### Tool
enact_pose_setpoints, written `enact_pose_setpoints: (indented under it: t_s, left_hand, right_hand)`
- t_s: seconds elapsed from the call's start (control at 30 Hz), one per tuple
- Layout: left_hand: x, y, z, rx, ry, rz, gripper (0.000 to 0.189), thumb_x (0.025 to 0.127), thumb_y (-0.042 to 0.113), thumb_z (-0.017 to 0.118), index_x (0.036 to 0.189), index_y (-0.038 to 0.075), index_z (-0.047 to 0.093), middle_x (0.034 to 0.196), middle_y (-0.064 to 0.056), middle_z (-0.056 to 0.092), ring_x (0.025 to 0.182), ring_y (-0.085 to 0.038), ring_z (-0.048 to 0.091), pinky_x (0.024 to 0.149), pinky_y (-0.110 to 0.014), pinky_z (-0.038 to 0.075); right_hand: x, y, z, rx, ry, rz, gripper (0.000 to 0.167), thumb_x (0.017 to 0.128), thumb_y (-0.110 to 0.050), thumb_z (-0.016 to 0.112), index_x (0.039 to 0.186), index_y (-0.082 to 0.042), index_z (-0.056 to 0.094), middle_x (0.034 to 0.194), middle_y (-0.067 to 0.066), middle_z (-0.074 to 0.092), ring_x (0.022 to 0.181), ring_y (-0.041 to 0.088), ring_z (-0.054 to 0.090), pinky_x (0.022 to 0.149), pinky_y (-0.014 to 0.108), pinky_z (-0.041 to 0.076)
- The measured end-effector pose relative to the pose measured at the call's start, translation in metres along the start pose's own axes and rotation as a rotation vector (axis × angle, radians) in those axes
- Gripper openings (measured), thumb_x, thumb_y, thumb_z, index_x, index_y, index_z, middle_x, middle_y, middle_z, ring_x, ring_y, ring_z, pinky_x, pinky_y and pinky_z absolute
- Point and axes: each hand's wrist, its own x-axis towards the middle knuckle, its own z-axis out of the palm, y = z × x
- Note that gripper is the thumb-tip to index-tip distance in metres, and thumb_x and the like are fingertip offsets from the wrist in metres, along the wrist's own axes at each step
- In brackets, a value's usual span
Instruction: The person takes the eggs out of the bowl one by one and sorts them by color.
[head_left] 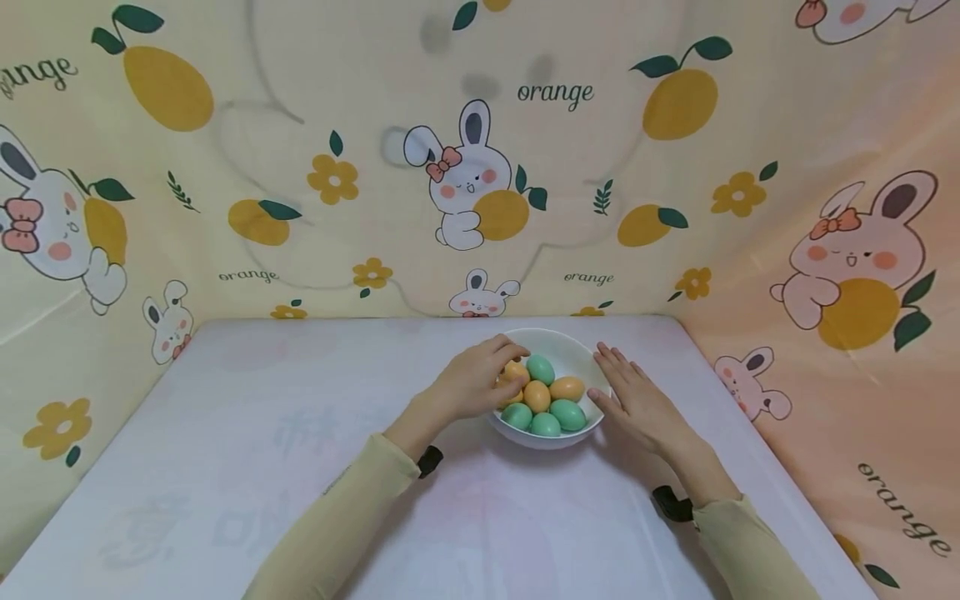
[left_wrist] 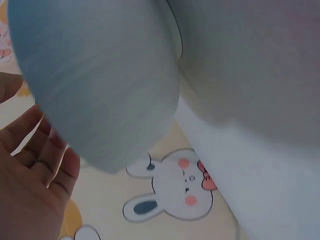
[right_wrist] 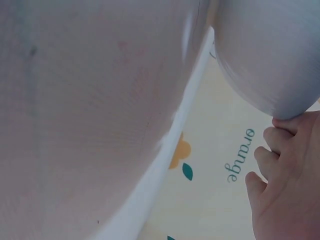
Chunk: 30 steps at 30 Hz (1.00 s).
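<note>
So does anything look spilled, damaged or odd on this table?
One oddity: faint character-like marks on the white table, left of the bowl, perhaps print showing through. The green eggs and orange eggs I see are in the bowl; no cracks visible.

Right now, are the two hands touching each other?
Apart: the head view shows the left hand at the left of the white bowl and the right hand at its right, with eggs visible between them.

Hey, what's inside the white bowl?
In the white bowl, four green eggs and at least three orange eggs show. The left hand partly covers the orange at the left side; whatever lies beneath the top eggs is hidden.
</note>
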Motion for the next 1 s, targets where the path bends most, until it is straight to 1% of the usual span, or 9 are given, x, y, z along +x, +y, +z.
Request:
enact_pose_setpoints:
  t_s: [0.07, 0.17, 0.23, 0.37, 0.53, 0.63, 0.77, 0.93, 1.0]
  left_hand:
    - [0.006, 0.001, 0.004, 0.004, -0.034, 0.007, 0.043, 0.102, 0.03, 0.065, 0.138, 0.007, 0.063, 0.13, -0.008, 0.062, 0.11, -0.02, 0.063, 0.097, -0.035, 0.055]
    - [0.015, 0.002, 0.011, 0.03, -0.085, 0.026, 0.041, 0.102, 0.032, 0.066, 0.135, 0.007, 0.065, 0.128, -0.006, 0.063, 0.108, -0.017, 0.06, 0.098, -0.031, 0.053]
    - [0.02, 0.001, 0.015, 0.05, -0.112, 0.044, 0.04, 0.102, 0.033, 0.066, 0.133, 0.008, 0.067, 0.124, -0.006, 0.064, 0.103, -0.014, 0.059, 0.094, -0.027, 0.052]
    - [0.029, -0.001, 0.022, 0.091, -0.163, 0.069, 0.039, 0.102, 0.034, 0.064, 0.131, 0.008, 0.07, 0.114, -0.006, 0.066, 0.089, -0.012, 0.055, 0.079, -0.023, 0.047]
    - [0.037, -0.002, 0.028, 0.139, -0.234, 0.055, 0.039, 0.102, 0.036, 0.064, 0.131, 0.011, 0.071, 0.104, -0.001, 0.063, 0.084, -0.012, 0.052, 0.072, -0.022, 0.042]
    - [0.04, -0.004, 0.03, 0.161, -0.274, 0.034, 0.04, 0.1, 0.039, 0.066, 0.131, 0.014, 0.071, 0.103, 0.003, 0.06, 0.086, -0.011, 0.052, 0.075, -0.023, 0.042]
    - [0.042, -0.004, 0.031, 0.191, -0.313, 0.006, 0.041, 0.098, 0.042, 0.069, 0.13, 0.019, 0.072, 0.109, 0.005, 0.06, 0.091, -0.01, 0.052, 0.081, -0.024, 0.042]
    - [0.045, -0.002, 0.032, 0.196, -0.334, -0.026, 0.042, 0.095, 0.043, 0.071, 0.131, 0.021, 0.072, 0.113, 0.005, 0.062, 0.096, -0.01, 0.054, 0.087, -0.026, 0.044]
    - [0.046, -0.001, 0.034, 0.206, -0.341, -0.032, 0.043, 0.094, 0.042, 0.071, 0.132, 0.023, 0.072, 0.116, 0.005, 0.063, 0.1, -0.011, 0.055, 0.092, -0.028, 0.045]
  right_hand:
    - [0.0, 0.0, 0.0, 0.002, 0.001, -0.002, 0.075, 0.109, -0.051, 0.042, 0.165, -0.004, 0.021, 0.173, 0.013, 0.014, 0.159, 0.038, 0.012, 0.126, 0.057, 0.013]
    - [-0.001, -0.001, 0.0, 0.004, 0.002, -0.006, 0.075, 0.11, -0.05, 0.042, 0.165, -0.004, 0.021, 0.173, 0.014, 0.014, 0.159, 0.039, 0.012, 0.126, 0.057, 0.013]
    - [-0.001, -0.001, 0.0, 0.004, 0.003, -0.006, 0.075, 0.11, -0.051, 0.041, 0.165, -0.004, 0.021, 0.173, 0.013, 0.014, 0.159, 0.038, 0.012, 0.126, 0.057, 0.013]
    - [-0.001, -0.001, 0.0, 0.005, 0.008, -0.011, 0.075, 0.11, -0.05, 0.042, 0.165, -0.004, 0.021, 0.173, 0.013, 0.014, 0.159, 0.038, 0.012, 0.126, 0.057, 0.013]
    - [-0.001, 0.0, 0.001, 0.007, 0.019, -0.024, 0.074, 0.11, -0.048, 0.043, 0.164, -0.001, 0.022, 0.173, 0.014, 0.015, 0.158, 0.039, 0.013, 0.126, 0.057, 0.014]
    - [0.001, 0.0, 0.002, 0.005, 0.024, -0.029, 0.074, 0.11, -0.047, 0.043, 0.164, -0.001, 0.023, 0.173, 0.014, 0.016, 0.158, 0.039, 0.014, 0.126, 0.057, 0.014]
    - [0.001, 0.0, 0.003, 0.007, 0.03, -0.034, 0.073, 0.11, -0.048, 0.043, 0.164, -0.002, 0.024, 0.172, 0.014, 0.016, 0.158, 0.039, 0.015, 0.126, 0.057, 0.015]
    - [0.0, -0.001, 0.003, 0.01, 0.046, -0.037, 0.073, 0.11, -0.047, 0.044, 0.163, -0.002, 0.026, 0.172, 0.015, 0.018, 0.158, 0.039, 0.016, 0.126, 0.057, 0.015]
    - [-0.001, 0.0, 0.003, 0.008, 0.048, -0.035, 0.073, 0.11, -0.047, 0.044, 0.164, -0.002, 0.025, 0.172, 0.014, 0.018, 0.158, 0.039, 0.016, 0.126, 0.057, 0.015]
